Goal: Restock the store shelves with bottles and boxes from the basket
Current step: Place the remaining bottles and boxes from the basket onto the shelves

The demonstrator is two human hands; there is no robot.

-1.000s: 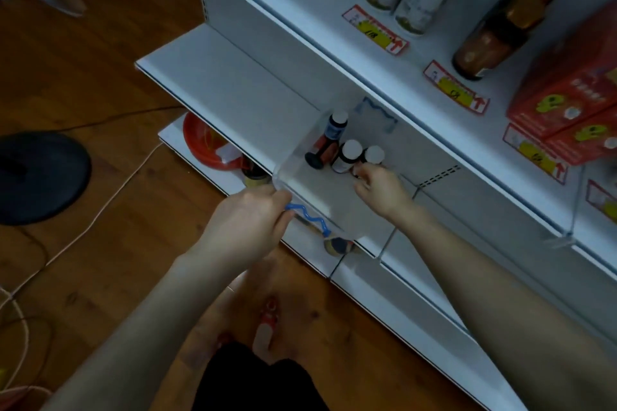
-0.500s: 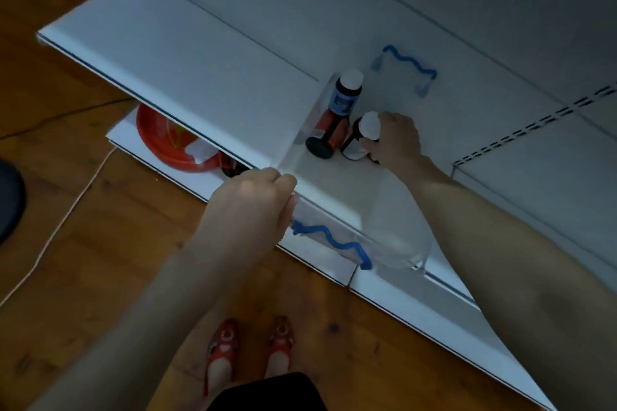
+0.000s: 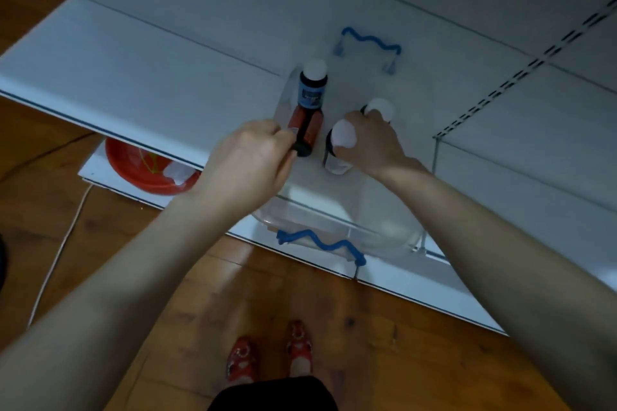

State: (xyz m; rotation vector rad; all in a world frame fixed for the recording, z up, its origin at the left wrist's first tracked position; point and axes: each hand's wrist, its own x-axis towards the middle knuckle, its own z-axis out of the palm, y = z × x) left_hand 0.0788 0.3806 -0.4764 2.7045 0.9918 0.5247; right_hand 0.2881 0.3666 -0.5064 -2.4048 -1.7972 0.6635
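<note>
As a person leaned over a white metal shelf (image 3: 133,77) running across the upper left of the frame, both hands were down in a basket, picking out stock. At lower left, a glossy red basin (image 3: 143,170) sat on the bottom shelf above a varnished wooden floor (image 3: 110,233) crossed by a thin white cable (image 3: 56,260).

Left of centre, the left hand (image 3: 247,160) had its grip closed on the dark lower end of a banded bottle (image 3: 309,110). This was a slim cylinder with a white cap, a blue label and a red one below it. Whether it was one bottle or two end to end could not be told.

Just right of it, the right hand (image 3: 374,143) had its grip curled round a white-capped bottle (image 3: 340,140), dark-bodied with a pale label. A second white cap (image 3: 384,108) showed beyond the fingertips; whether it was held too was unclear.

All lay inside the clear plastic basket (image 3: 377,227), toward its far side, between two wavy blue handles (image 3: 320,242). The basket rested on the shelf edge. By the look of it, the next move called for lifting the smooth, hard bottles clear of the see-through wall and standing them upright on the flat painted shelf. At upper right ran a slotted upright rail (image 3: 534,63).
</note>
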